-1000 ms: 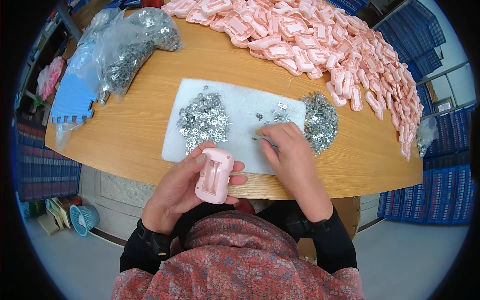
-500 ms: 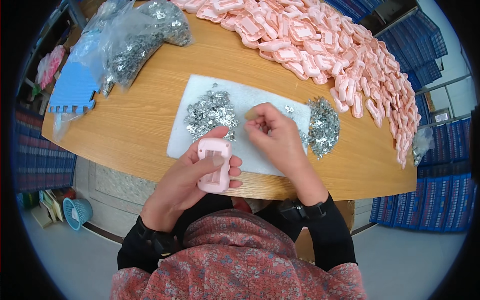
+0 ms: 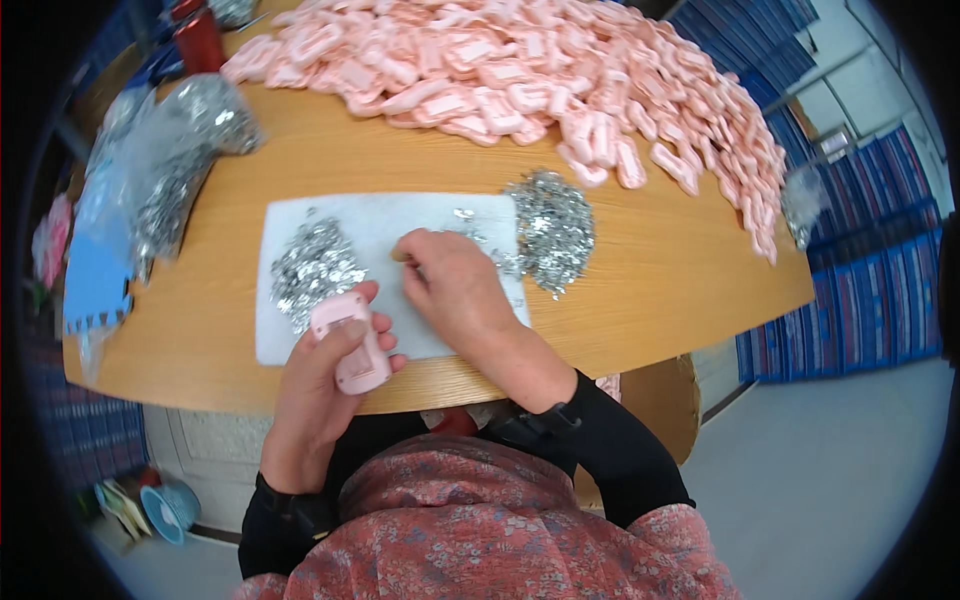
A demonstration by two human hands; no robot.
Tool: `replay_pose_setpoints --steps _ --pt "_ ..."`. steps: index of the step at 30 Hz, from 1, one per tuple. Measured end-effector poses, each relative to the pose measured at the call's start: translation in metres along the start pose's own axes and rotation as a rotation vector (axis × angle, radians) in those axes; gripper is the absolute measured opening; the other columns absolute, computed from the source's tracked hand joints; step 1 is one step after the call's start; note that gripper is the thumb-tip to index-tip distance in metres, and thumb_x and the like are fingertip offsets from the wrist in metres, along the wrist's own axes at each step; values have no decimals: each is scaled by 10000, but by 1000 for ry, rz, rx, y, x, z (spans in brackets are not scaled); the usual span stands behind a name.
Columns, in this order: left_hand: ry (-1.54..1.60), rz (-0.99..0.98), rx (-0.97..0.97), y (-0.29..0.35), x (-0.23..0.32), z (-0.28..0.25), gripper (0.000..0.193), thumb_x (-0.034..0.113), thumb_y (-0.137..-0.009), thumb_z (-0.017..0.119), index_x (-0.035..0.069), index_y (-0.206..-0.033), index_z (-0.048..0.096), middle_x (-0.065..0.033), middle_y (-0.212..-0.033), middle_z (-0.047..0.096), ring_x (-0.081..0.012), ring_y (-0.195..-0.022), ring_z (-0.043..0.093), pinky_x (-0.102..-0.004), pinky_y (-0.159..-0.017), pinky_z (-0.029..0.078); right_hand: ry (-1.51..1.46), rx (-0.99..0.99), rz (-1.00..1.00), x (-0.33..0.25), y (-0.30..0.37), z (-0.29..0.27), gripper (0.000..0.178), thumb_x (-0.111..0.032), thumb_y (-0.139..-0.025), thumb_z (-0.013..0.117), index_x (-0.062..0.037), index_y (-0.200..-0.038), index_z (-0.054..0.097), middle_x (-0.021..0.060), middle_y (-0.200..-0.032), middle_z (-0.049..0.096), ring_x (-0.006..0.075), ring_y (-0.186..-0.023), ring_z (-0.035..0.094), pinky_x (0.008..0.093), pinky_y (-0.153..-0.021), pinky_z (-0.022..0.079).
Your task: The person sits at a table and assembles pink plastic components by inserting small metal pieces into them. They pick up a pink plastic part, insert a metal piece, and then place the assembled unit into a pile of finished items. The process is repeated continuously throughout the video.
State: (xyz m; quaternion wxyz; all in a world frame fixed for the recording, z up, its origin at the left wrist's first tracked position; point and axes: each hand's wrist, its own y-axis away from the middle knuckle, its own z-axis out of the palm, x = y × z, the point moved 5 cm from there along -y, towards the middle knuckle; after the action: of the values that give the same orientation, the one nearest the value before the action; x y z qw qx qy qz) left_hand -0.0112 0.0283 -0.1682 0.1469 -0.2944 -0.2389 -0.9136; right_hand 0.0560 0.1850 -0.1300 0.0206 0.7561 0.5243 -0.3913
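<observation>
My left hand grips a pink plastic battery casing, its thumb pressed over the recessed compartment. The casing is tilted, above the near left part of a white foam pad. My right hand hovers over the pad's middle with thumb and index finger pinched together. A beige covering shows at its fingertip; whatever the pinch holds is hidden. Small silvery metal pieces lie heaped on the pad's left side, just beyond the casing. A few loose metal pieces are scattered beyond my right hand.
Another heap of metal pieces stands at the pad's right edge. Many pink casings cover the table's far side. At the left are clear bags of metal parts and a blue foam mat. A red bottle stands far left.
The whole view has swung, so the pad and both hands appear farther left and the table turned. My left hand still grips the casing; my right fingers stay pinched over the pad.
</observation>
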Motion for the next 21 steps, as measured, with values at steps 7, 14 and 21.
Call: replay_pose_setpoints --steps 7,14,21 --pt "-140 11 95 -1 -2 11 529 200 -956 618 4 -1416 446 -103 -995 668 -201 -889 681 -393 -774 609 10 162 159 42 23 -75 132 -31 -838 646 -47 -969 661 131 -871 668 318 -819 651 400 -747 524" --pt "-186 -4 68 -3 -9 15 475 199 -967 620 0 -1381 499 -106 -996 675 -203 -897 687 -398 -794 612 -36 98 468 87 86 -124 128 -31 -865 664 -28 -993 663 73 -801 627 149 -679 597 279 -634 488" --pt "-178 -20 64 -5 -14 20 451 187 -973 612 -4 -1369 510 -107 -1009 673 -208 -913 685 -412 -829 606 -96 90 240 57 62 -88 154 -5 -831 683 -28 -979 648 120 -854 651 272 -780 643 361 -687 519"
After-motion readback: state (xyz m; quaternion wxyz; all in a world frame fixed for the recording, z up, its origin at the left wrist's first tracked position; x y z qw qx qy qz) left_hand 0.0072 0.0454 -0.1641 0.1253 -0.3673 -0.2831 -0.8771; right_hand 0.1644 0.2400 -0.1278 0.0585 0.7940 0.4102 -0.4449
